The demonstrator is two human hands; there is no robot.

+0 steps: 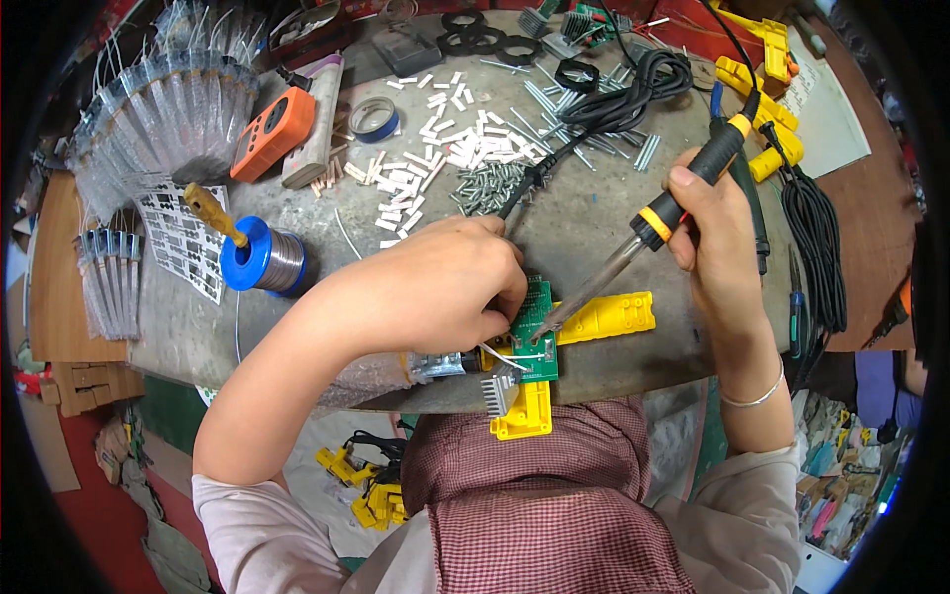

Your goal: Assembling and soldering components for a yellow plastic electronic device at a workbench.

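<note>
My right hand (pixel 717 233) grips a soldering iron (pixel 683 188) with a black and yellow handle. Its tip meets the green circuit board (pixel 539 342) or hovers just above it; I cannot tell which. The board rests across a yellow plastic housing half (pixel 609 317), whose lower end sticks out near my lap. My left hand (pixel 455 282) is closed at the board's upper left edge. A black cable (pixel 522 190) runs in beneath its curled fingers, which hide the cable's end. White wires (pixel 503 358) and a finned grey heat sink (pixel 497 394) are at the board's lower left.
A blue solder spool (pixel 259 259) stands left, near an orange meter (pixel 272 134) and bundled bubble-wrapped parts (pixel 163 124). White sleeve pieces (pixel 485 144), screws (pixel 487 188) and a tape roll (pixel 374 119) lie ahead. Coiled black cables (pixel 816 247) and yellow housings (pixel 772 119) lie right.
</note>
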